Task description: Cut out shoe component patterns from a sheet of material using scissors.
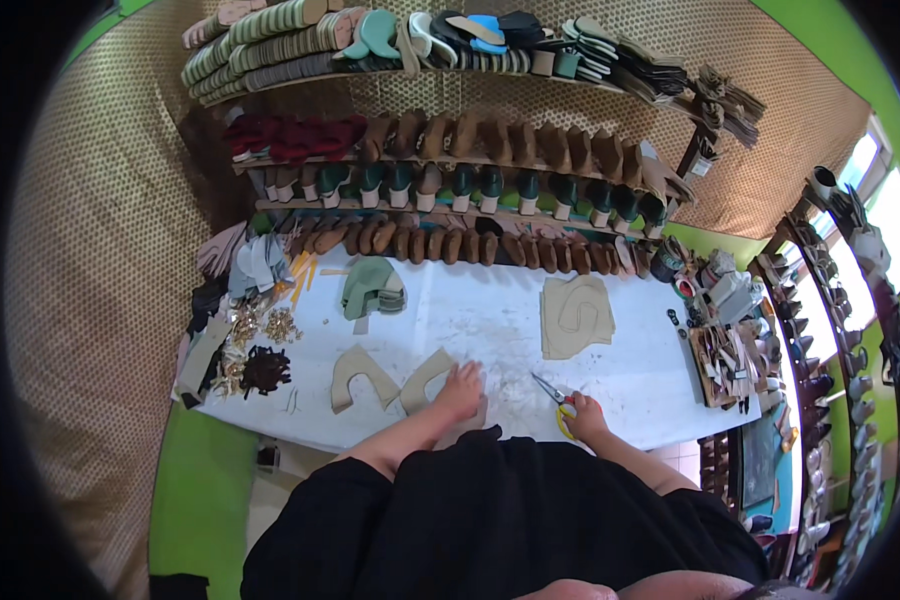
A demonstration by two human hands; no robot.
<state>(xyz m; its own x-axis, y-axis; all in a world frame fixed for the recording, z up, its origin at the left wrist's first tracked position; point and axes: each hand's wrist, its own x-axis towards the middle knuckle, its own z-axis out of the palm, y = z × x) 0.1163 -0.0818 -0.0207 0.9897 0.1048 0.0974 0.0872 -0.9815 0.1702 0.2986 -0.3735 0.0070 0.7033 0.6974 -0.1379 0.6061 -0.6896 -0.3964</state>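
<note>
My left hand (460, 390) lies with its fingers spread on the white-covered table, over the right part of a beige curved upper piece (416, 393). Another arch-shaped beige piece (346, 383) rests just to the left of it. In my right hand (587, 418) are scissors (548, 388) with yellow handles. Their metal blades point away from me and to the left, above the tabletop. Farther off on the right lies a beige sheet (557, 335) with a curved outline on it, and a stack of green curved pieces (362, 283) sits at the far left.
Small gold-coloured and dark bits (267, 370) are heaped at the table's left edge. A box of strips and tools (722, 368) stands on the right. Shelves of shoe lasts and heeled shoes (490, 190) rise behind the table (470, 300). More shoe racks (855, 390) line the right side.
</note>
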